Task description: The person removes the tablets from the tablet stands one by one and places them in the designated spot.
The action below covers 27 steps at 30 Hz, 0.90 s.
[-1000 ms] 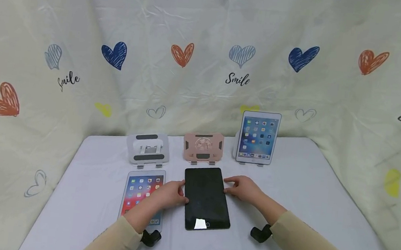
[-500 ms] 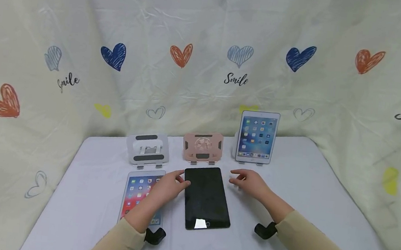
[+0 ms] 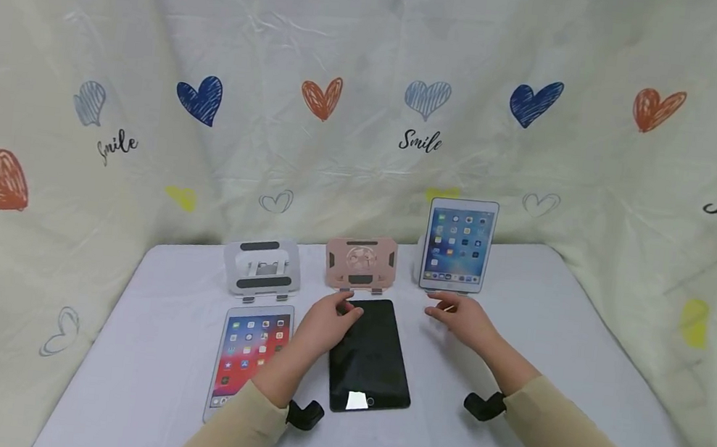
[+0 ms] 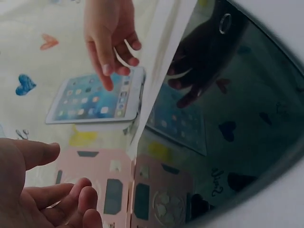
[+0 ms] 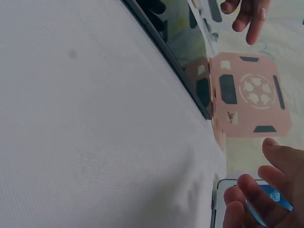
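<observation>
A black tablet (image 3: pixel 371 367) lies flat in the middle of the table, its dark screen mirroring the surroundings. Over its upper left corner hovers my left hand (image 3: pixel 327 324), fingers loosely bent and holding nothing. Just beyond that far edge stands a pink tablet stand (image 3: pixel 361 262), close to the left fingertips. My right hand (image 3: pixel 467 324) is in the air to the right of the black tablet, with nothing in its fingers. Behind it, a white tablet (image 3: pixel 459 243) is propped upright on a stand. The right wrist view shows the right hand's fingers (image 5: pixel 259 199) relaxed and apart.
Left of the black tablet lies another white tablet (image 3: pixel 247 350) with a lit screen, partly covered by the left forearm. A grey-white tablet stand (image 3: pixel 263 269) is behind it. A curtain (image 3: pixel 379 29) printed with hearts hangs along the table's back edge.
My left hand has left the black tablet's left edge and moved up and right over its corner. My right hand has let go of the right edge and drifted back and right. The tablet stays put.
</observation>
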Motion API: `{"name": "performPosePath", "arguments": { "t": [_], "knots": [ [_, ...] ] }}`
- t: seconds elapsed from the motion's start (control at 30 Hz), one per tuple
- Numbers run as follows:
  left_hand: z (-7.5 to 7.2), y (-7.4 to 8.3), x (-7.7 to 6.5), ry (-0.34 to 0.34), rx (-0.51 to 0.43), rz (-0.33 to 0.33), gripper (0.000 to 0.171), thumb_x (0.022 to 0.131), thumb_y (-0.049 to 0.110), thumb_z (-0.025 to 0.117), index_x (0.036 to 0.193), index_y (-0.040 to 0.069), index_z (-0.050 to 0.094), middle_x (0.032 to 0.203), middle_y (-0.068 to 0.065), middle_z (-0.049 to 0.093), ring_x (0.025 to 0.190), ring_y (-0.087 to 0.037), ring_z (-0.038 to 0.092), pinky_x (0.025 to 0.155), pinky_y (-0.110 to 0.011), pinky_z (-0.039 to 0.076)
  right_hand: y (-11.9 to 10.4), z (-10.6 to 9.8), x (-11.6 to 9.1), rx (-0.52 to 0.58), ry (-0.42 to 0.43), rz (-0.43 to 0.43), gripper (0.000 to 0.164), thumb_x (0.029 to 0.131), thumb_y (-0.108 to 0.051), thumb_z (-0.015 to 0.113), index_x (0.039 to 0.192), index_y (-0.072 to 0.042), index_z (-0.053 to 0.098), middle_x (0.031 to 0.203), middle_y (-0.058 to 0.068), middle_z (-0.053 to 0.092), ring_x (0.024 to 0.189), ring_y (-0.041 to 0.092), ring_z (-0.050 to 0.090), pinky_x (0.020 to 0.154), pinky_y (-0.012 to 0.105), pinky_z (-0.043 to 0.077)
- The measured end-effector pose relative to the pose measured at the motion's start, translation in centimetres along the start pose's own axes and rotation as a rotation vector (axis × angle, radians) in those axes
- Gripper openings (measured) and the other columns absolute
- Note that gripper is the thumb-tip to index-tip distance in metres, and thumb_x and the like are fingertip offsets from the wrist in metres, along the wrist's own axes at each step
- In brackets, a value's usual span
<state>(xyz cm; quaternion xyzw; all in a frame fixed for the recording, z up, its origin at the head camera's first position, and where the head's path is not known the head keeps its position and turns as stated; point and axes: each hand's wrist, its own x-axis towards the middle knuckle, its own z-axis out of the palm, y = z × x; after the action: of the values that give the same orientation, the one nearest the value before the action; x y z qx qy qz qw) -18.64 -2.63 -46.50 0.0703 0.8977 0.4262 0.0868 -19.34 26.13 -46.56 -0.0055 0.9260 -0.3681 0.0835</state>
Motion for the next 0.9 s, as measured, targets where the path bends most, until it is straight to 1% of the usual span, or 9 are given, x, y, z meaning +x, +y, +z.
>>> {"name": "performPosePath", "arguments": {
  "t": [0.17, 0.33, 0.47, 0.57, 0.63, 0.7, 0.77, 0.9],
  "knots": [
    [0.5, 0.9, 1.0, 0.028, -0.028, 0.053, 0.049, 0.099, 0.035, 0.061, 0.142, 0.011, 0.055, 0.111, 0.0, 0.067, 0.088, -0.016, 0.06, 0.077, -0.037, 0.049, 0.6, -0.9, 0.3, 0.022, 0.036, 0.01, 0.046, 0.095, -0.028, 0.068, 0.134, -0.006, 0.061, 0.108, 0.013, 0.066, 0.091, 0.027, 0.059, 0.069, 0.032, 0.052],
    [1.3, 1.7, 2.2, 0.044, -0.099, 0.08, 0.049, 0.1, 0.033, 0.059, 0.143, 0.011, 0.053, 0.115, 0.0, 0.066, 0.094, -0.017, 0.062, 0.077, -0.036, 0.052, 1.1, -2.1, 0.5, 0.048, 0.063, 0.024, 0.049, 0.097, -0.031, 0.065, 0.139, -0.007, 0.057, 0.112, 0.014, 0.064, 0.093, 0.029, 0.059, 0.07, 0.033, 0.053],
    [2.0, 2.3, 3.2, 0.055, -0.168, 0.117, 0.049, 0.1, 0.031, 0.059, 0.145, 0.012, 0.052, 0.116, -0.001, 0.065, 0.097, -0.018, 0.063, 0.078, -0.035, 0.054, 1.4, -3.2, 0.6, 0.1, 0.089, 0.037, 0.05, 0.099, -0.031, 0.061, 0.142, -0.007, 0.054, 0.116, 0.017, 0.063, 0.1, 0.036, 0.06, 0.078, 0.041, 0.055],
    [2.5, 2.9, 3.9, 0.052, -0.183, 0.131, 0.05, 0.1, 0.033, 0.059, 0.146, 0.013, 0.051, 0.116, 0.0, 0.065, 0.097, -0.016, 0.062, 0.079, -0.034, 0.054, 1.6, -4.0, 0.5, 0.139, 0.112, 0.057, 0.051, 0.1, -0.035, 0.059, 0.143, -0.007, 0.053, 0.121, 0.019, 0.062, 0.106, 0.039, 0.059, 0.086, 0.048, 0.053],
    [2.8, 3.2, 4.3, 0.051, -0.179, 0.132, 0.051, 0.1, 0.035, 0.059, 0.146, 0.015, 0.05, 0.115, 0.001, 0.064, 0.095, -0.014, 0.061, 0.079, -0.033, 0.054, 1.8, -4.4, 0.6, 0.152, 0.133, 0.066, 0.053, 0.101, -0.036, 0.058, 0.144, -0.007, 0.052, 0.124, 0.02, 0.061, 0.108, 0.04, 0.059, 0.088, 0.05, 0.052],
    [3.2, 3.5, 4.7, 0.055, -0.165, 0.129, 0.051, 0.1, 0.036, 0.059, 0.146, 0.016, 0.05, 0.114, 0.003, 0.064, 0.093, -0.013, 0.06, 0.077, -0.032, 0.053, 2.1, -4.9, 0.7, 0.161, 0.156, 0.072, 0.054, 0.101, -0.038, 0.058, 0.145, -0.007, 0.051, 0.127, 0.021, 0.06, 0.11, 0.04, 0.059, 0.089, 0.05, 0.052],
    [3.5, 3.7, 5.1, 0.057, -0.172, 0.131, 0.052, 0.1, 0.035, 0.06, 0.147, 0.016, 0.05, 0.113, 0.003, 0.064, 0.091, -0.013, 0.06, 0.076, -0.032, 0.053, 2.3, -5.4, 0.8, 0.173, 0.187, 0.074, 0.054, 0.101, -0.037, 0.057, 0.145, -0.006, 0.05, 0.128, 0.022, 0.059, 0.11, 0.039, 0.059, 0.089, 0.048, 0.053],
    [4.2, 4.0, 5.8, 0.057, -0.188, 0.136, 0.054, 0.099, 0.036, 0.06, 0.148, 0.015, 0.048, 0.111, 0.003, 0.063, 0.09, -0.012, 0.061, 0.075, -0.031, 0.053, 3.0, -6.2, 1.2, 0.221, 0.244, 0.09, 0.055, 0.102, -0.038, 0.055, 0.146, -0.005, 0.049, 0.128, 0.022, 0.058, 0.11, 0.037, 0.058, 0.085, 0.038, 0.054]
  ]
}}
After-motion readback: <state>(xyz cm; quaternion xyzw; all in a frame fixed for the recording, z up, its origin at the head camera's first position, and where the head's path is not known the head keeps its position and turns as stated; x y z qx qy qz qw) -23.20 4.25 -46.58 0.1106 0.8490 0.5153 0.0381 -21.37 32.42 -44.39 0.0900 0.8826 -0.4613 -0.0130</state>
